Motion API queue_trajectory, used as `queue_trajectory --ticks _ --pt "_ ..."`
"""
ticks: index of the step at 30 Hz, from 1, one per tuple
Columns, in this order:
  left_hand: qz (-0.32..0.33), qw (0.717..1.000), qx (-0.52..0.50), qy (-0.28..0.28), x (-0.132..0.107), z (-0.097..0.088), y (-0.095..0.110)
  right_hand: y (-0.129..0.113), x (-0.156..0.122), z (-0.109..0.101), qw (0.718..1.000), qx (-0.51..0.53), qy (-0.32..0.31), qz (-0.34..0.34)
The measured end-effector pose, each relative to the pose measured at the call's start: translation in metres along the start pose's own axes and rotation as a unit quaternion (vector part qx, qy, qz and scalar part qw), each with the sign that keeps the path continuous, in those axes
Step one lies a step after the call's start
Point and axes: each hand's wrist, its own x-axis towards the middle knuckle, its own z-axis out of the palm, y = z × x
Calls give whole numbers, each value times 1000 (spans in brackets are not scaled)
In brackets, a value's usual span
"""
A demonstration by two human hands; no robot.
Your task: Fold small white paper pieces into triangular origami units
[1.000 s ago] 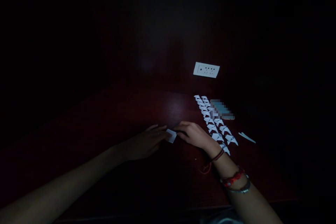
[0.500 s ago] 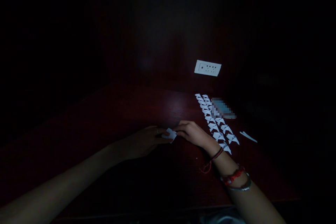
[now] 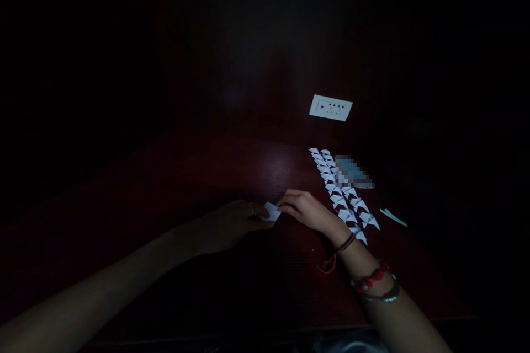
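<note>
So both hands are pinching one small paper (image 3: pixel 272 212) low over the dark surface (image 3: pixel 232 171): left hand (image 3: pixel 232 223) grips its near edge, right hand (image 3: pixel 304 209) its far side. Rows of folded pieces (image 3: pixel 342 196) lie just right of the right hand.

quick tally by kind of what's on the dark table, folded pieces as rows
Paper piece pinched between left hand and right hand: 1
Rows of folded white pieces: 2
Loose white strip: 1
Blurred flat item: 1
Total: 5
</note>
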Motion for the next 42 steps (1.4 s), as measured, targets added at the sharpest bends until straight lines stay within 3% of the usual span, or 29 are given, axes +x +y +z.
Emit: queue_trajectory --ticks 6,11,19,33,37,42 --pt "10 999 -35 -16 -3 -2 -6 -6 -2 -5 1000 10 5 -7" --pt "-4 998 -66 -14 -1 -8 -11 -13 -1 -6 999 5 -39 -36" --pt "13 999 -32 -4 2 -9 -7 -18 -1 -1 998 -25 -58 -17" --pt "-39 998 -12 -43 1 -14 -2 -30 -1 -10 992 -92 -84 -21" --pt "-55 997 -44 -44 0 -17 -3 -32 -3 -14 993 -85 -78 -20" --pt "-31 997 -62 -17 1 -16 -3 -33 -2 -13 994 -92 -51 1"
